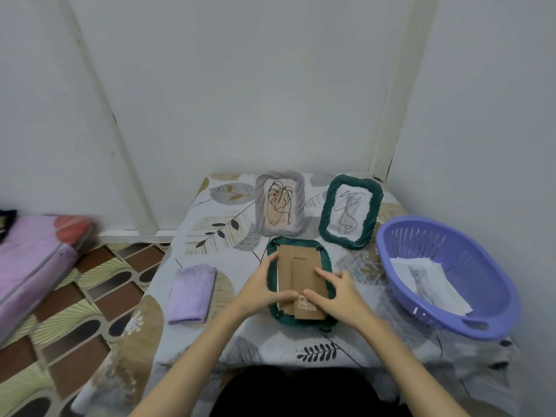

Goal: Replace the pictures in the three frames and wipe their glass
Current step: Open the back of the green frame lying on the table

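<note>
A dark green frame (pixel 326 260) lies face down in the middle of the table, its brown cardboard back (pixel 296 266) up. My left hand (pixel 261 287) holds its left edge, thumb pressed on the cardboard near the bottom. My right hand (pixel 334 291) rests on the right side of the back, thumb and fingers on the cardboard. A grey frame (pixel 260 206) with a leaf drawing and a second green frame (pixel 325 218) with a scribble drawing stand upright behind. A folded lilac cloth (pixel 191 293) lies to the left.
A purple plastic basket (pixel 481 323) at the right holds loose printed pictures (pixel 427 281), one showing a cat. The table (pixel 210 236) has a leaf-patterned cover and stands against white walls. A pink mattress (pixel 33 260) lies on the patterned floor at the left.
</note>
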Action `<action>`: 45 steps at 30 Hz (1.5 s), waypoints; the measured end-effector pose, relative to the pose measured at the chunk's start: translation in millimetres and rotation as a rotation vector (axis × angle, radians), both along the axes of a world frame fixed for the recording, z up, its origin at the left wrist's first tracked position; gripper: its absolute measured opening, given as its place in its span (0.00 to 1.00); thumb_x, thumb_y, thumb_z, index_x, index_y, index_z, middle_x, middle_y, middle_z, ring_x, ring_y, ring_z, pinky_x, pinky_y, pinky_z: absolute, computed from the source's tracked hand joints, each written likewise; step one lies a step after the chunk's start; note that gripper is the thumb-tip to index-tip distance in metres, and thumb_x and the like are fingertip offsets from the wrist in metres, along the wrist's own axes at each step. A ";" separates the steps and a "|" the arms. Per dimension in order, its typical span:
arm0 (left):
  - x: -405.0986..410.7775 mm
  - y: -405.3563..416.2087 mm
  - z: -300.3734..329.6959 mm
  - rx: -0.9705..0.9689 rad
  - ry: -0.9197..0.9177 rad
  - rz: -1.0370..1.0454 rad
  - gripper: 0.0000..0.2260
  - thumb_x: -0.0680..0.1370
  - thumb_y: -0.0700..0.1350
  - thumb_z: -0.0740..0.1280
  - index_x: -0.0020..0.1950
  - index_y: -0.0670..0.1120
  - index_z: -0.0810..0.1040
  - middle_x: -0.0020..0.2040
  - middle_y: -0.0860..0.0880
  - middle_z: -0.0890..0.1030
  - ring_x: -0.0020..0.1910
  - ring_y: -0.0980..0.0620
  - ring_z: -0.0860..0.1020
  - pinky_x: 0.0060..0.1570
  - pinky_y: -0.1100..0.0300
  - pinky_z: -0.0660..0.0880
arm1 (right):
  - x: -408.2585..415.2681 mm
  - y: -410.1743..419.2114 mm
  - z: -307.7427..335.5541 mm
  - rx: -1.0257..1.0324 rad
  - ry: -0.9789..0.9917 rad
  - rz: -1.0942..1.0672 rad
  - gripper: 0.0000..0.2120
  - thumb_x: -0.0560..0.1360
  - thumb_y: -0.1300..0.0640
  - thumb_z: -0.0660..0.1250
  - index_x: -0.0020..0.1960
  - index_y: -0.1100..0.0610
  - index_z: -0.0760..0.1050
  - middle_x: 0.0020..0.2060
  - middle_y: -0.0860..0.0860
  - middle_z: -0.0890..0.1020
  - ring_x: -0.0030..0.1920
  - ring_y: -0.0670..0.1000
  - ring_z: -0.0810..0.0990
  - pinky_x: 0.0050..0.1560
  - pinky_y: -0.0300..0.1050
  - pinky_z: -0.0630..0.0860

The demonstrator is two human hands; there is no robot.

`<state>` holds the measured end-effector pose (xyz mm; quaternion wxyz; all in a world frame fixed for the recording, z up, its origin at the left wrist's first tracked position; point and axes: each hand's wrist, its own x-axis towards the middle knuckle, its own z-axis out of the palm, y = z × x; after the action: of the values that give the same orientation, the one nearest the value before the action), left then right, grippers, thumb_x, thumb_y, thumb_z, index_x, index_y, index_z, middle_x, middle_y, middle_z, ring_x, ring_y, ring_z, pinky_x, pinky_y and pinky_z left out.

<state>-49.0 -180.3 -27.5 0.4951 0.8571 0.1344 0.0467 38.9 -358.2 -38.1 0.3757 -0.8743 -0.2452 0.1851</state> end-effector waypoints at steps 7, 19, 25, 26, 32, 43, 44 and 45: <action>0.3 3.7 -35.4 0.211 0.216 -0.047 0.49 0.62 0.67 0.71 0.75 0.50 0.54 0.72 0.43 0.61 0.72 0.44 0.59 0.71 0.46 0.60 | -8.0 1.9 -28.3 -0.411 -0.359 0.023 0.42 0.62 0.26 0.47 0.73 0.42 0.56 0.63 0.53 0.65 0.64 0.54 0.62 0.61 0.49 0.61; 8.7 22.8 -53.9 0.379 0.167 -0.016 0.38 0.73 0.67 0.60 0.75 0.49 0.54 0.77 0.46 0.49 0.76 0.47 0.43 0.74 0.48 0.43 | 2.2 0.6 -30.0 -0.355 -0.341 0.009 0.37 0.68 0.27 0.50 0.72 0.43 0.59 0.64 0.51 0.66 0.65 0.52 0.61 0.62 0.50 0.60; 39.0 43.9 -52.1 0.407 -0.034 0.214 0.19 0.77 0.49 0.64 0.68 0.46 0.70 0.66 0.47 0.73 0.67 0.47 0.66 0.65 0.56 0.61 | 61.4 10.9 -21.2 0.037 -0.198 -0.029 0.20 0.76 0.57 0.64 0.67 0.56 0.69 0.62 0.55 0.72 0.59 0.54 0.70 0.63 0.52 0.68; 44.9 44.7 -52.8 0.437 0.004 0.207 0.20 0.77 0.49 0.64 0.68 0.47 0.69 0.66 0.47 0.73 0.67 0.47 0.66 0.65 0.56 0.62 | 68.0 14.8 -22.4 0.047 -0.197 -0.017 0.20 0.76 0.59 0.64 0.67 0.57 0.69 0.62 0.54 0.72 0.56 0.52 0.70 0.64 0.52 0.68; 70.3 50.6 -58.8 0.574 0.131 0.146 0.19 0.78 0.55 0.61 0.68 0.53 0.70 0.65 0.54 0.72 0.65 0.49 0.63 0.59 0.56 0.59 | 93.4 36.1 -39.6 -0.024 -0.226 0.081 0.19 0.75 0.57 0.66 0.65 0.55 0.72 0.59 0.49 0.76 0.54 0.50 0.69 0.63 0.49 0.67; 74.0 51.2 -66.3 0.592 0.028 0.154 0.13 0.78 0.54 0.61 0.61 0.57 0.76 0.58 0.56 0.76 0.59 0.51 0.65 0.45 0.60 0.51 | 100.3 46.6 -42.4 -0.180 -0.419 0.088 0.14 0.77 0.49 0.62 0.61 0.49 0.75 0.55 0.46 0.77 0.59 0.50 0.67 0.58 0.49 0.61; 74.1 50.5 -66.5 0.597 0.027 0.161 0.13 0.78 0.55 0.61 0.61 0.57 0.76 0.58 0.56 0.76 0.59 0.51 0.65 0.45 0.60 0.51 | 100.1 47.2 -42.4 -0.186 -0.429 0.082 0.14 0.76 0.49 0.62 0.61 0.49 0.75 0.55 0.46 0.77 0.59 0.50 0.67 0.58 0.49 0.60; 74.2 50.0 -66.5 0.602 0.028 0.168 0.13 0.78 0.55 0.61 0.61 0.57 0.76 0.57 0.57 0.76 0.59 0.52 0.65 0.45 0.60 0.51 | 100.1 47.8 -42.6 -0.189 -0.433 0.076 0.14 0.76 0.49 0.62 0.60 0.49 0.76 0.55 0.46 0.77 0.59 0.50 0.67 0.57 0.48 0.60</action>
<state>25.2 -130.3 -94.0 0.2118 0.9516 0.1915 0.1135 139.0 -310.4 -80.7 0.2239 -0.9151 -0.3342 0.0295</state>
